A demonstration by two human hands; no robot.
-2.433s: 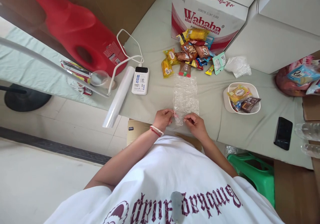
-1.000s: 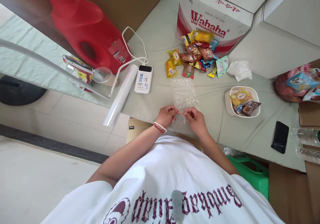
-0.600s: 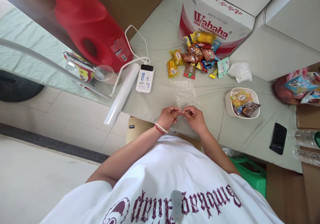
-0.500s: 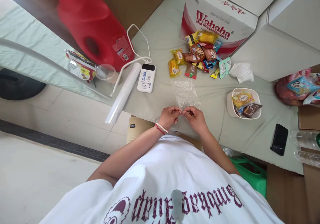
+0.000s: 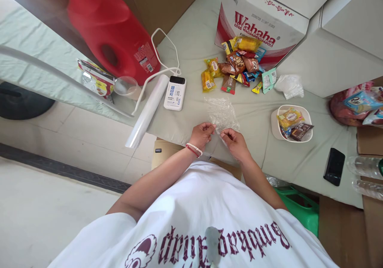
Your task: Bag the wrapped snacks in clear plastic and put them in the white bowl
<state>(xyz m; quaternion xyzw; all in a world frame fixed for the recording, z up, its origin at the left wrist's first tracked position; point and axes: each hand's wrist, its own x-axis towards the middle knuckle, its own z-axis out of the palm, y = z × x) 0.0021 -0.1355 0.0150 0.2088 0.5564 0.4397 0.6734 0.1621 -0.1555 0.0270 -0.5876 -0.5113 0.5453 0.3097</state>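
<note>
A crumpled clear plastic bag [image 5: 223, 110] lies on the cloth-covered table [image 5: 191, 118] in front of me. My left hand [image 5: 203, 134], with beaded bracelets at the wrist, pinches the bag's near left edge. At its near right edge, my right hand [image 5: 233, 142] pinches the thin film between thumb and forefinger. A small gap separates the two hands. Beyond the bag, a pile of wrapped snacks [image 5: 237, 62] rests against a white and red carton [image 5: 263, 24].
To the left are a power bank [image 5: 175, 94] with a white cable, a roll of plastic film [image 5: 148, 110], a clear cup [image 5: 127, 87] and a big red jug [image 5: 110, 32]. On the right stand a white tub [image 5: 277, 128] of snacks and a black phone [image 5: 334, 166].
My hands have moved apart from where their fingertips met. The left hand has shifted slightly left and away from me; the right hand has shifted slightly toward me.
</note>
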